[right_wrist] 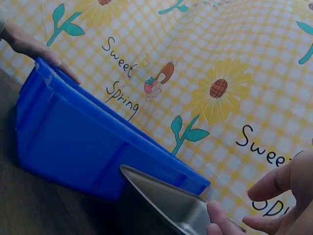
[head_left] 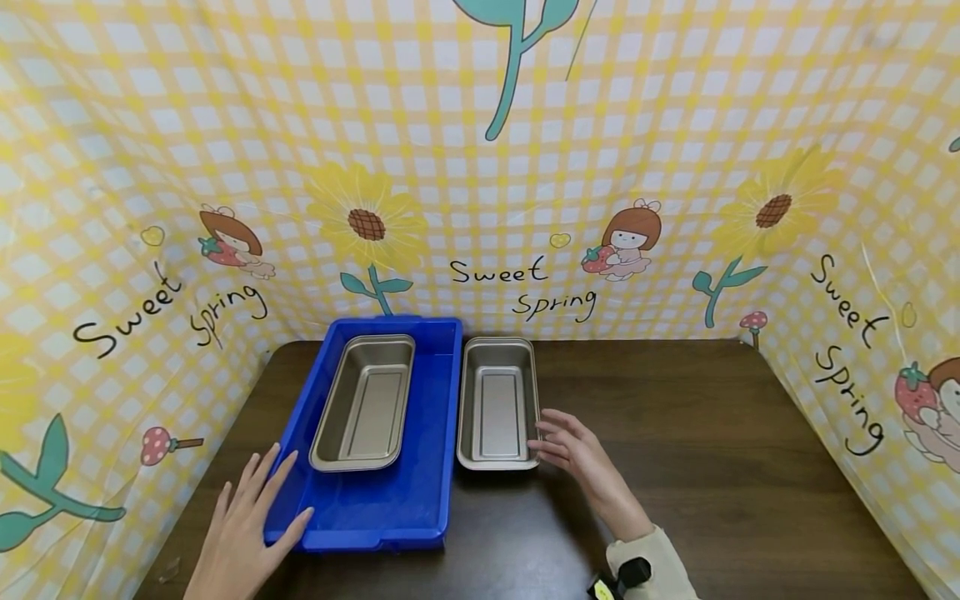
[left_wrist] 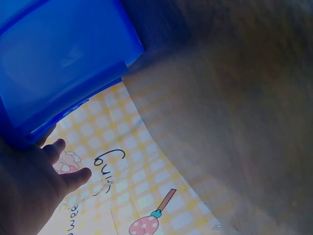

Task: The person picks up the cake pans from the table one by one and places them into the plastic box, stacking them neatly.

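Note:
A blue plastic tray (head_left: 375, 510) lies on the left part of the table, with a metal loaf pan (head_left: 373, 412) inside toward its back left. Right beside the tray, on the tabletop, sits a second loaf pan (head_left: 498, 412) of the same kind. My left hand (head_left: 247, 529) rests at the tray's left rim with fingers spread. At the second pan's right rim is my right hand (head_left: 585, 462), its fingers loosely bent and the fingertips over the edge; whether they touch the metal I cannot tell. Both pans look empty inside.
The dark wooden table (head_left: 675, 417) extends to the right of the pans. A yellow checked cloth (head_left: 480, 183) with flowers and lettering hangs around the back and sides. A small clear scrap (head_left: 169, 570) lies near the table's front left edge.

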`<state>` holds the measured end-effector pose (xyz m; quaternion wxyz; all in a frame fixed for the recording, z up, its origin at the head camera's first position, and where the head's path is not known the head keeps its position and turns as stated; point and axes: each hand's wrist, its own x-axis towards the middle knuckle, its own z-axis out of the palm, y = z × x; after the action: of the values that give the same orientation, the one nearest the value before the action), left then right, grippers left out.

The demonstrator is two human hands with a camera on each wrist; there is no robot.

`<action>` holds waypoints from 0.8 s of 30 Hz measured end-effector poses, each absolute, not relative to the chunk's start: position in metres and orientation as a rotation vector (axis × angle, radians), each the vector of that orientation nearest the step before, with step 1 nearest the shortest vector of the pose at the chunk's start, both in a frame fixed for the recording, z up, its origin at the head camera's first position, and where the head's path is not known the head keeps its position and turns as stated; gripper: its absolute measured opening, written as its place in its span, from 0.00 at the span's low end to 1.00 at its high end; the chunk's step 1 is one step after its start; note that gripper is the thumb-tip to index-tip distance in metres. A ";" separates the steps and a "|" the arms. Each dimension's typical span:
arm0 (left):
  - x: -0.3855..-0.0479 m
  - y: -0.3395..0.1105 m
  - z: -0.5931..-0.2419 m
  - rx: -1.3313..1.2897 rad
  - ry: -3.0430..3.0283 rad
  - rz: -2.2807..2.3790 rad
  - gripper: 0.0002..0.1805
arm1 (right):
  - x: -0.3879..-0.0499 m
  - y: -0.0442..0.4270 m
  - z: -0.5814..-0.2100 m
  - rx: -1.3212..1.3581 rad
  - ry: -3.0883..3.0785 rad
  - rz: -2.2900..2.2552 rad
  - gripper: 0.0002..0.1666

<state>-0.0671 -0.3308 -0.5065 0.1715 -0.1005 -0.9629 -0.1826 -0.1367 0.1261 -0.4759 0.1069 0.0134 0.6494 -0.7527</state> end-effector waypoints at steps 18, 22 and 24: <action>-0.067 -0.330 -0.506 -0.283 -2.731 -0.535 0.46 | -0.137 0.126 -0.494 0.192 1.966 -2.230 0.28; -0.067 -0.330 -0.506 -0.275 -2.736 -0.533 0.46 | -0.138 0.126 -0.499 0.188 1.944 -2.210 0.31; -0.066 -0.330 -0.506 -0.271 -2.739 -0.535 0.46 | -0.138 0.126 -0.501 0.177 1.934 -2.191 0.32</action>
<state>-0.0663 -0.3303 -0.5064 0.1682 -0.0954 -0.9629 -0.1880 -0.1383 0.1259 -0.5009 0.1070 0.0600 0.6567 -0.7441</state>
